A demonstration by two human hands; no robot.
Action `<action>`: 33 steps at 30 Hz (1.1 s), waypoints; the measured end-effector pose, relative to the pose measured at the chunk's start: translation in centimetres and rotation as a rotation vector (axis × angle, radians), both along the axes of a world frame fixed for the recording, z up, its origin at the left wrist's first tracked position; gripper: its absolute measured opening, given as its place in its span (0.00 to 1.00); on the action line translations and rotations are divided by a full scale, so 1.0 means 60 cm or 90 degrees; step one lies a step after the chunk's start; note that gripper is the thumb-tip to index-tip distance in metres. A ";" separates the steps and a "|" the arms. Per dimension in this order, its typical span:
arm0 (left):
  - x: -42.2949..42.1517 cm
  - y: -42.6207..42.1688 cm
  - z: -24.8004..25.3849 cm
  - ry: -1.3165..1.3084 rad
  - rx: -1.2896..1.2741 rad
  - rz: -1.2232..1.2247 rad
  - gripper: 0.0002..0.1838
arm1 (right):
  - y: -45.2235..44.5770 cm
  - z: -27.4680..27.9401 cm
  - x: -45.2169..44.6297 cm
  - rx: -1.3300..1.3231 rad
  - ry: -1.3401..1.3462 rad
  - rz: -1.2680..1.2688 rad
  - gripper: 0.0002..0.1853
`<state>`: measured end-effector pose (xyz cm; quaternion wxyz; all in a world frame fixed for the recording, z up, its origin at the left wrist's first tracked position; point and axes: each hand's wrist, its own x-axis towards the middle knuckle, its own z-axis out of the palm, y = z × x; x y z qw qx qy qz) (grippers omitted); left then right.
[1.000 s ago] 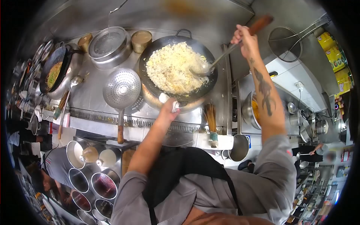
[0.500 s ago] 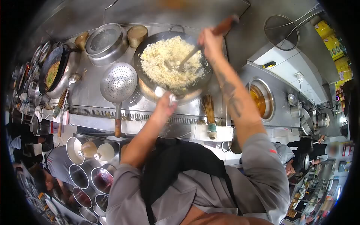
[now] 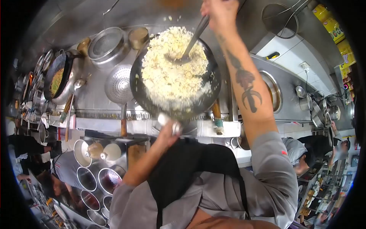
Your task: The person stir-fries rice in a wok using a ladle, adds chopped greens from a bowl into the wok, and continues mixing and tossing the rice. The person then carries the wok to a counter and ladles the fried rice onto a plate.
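Observation:
A black wok (image 3: 136, 84) full of loose pale fried rice (image 3: 171, 80) is tilted over the steel range. My left hand (image 3: 169, 134) is closed around a folded white cloth (image 3: 164, 120) at the wok's near rim; the grip beneath the cloth is hidden. Up at the top edge, my right hand (image 3: 222, 13) is wrapped around the handle of a metal ladle (image 3: 195, 37). The ladle's bowl lies in the far part of the rice, partly covered by grains. A few grains are in the air beyond the far rim.
A perforated strainer (image 3: 119, 84) lies left of the wok, with a lidded steel pot (image 3: 106, 44) behind it. A bamboo brush (image 3: 217, 114) is at the right front. Several seasoning containers (image 3: 87, 178) stand lower left. Other people (image 3: 295, 149) are at both sides.
The wok has come toward me and tipped, its rice thrown up toward the far side. My right hand has moved up and away with the ladle; my left hand has drawn back with the cloth.

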<state>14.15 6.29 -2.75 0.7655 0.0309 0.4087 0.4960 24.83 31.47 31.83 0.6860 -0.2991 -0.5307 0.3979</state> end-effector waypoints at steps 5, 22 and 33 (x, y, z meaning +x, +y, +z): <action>-0.014 0.093 0.158 0.389 0.339 -0.014 0.12 | 0.014 0.037 0.007 -0.055 0.037 0.089 0.13; -0.048 0.238 -0.013 -0.045 -0.023 0.016 0.04 | -0.082 0.168 0.100 0.146 0.040 0.166 0.16; -0.044 0.225 0.042 0.017 -0.070 0.107 0.23 | 0.131 -0.102 -0.061 -0.023 0.025 -0.009 0.10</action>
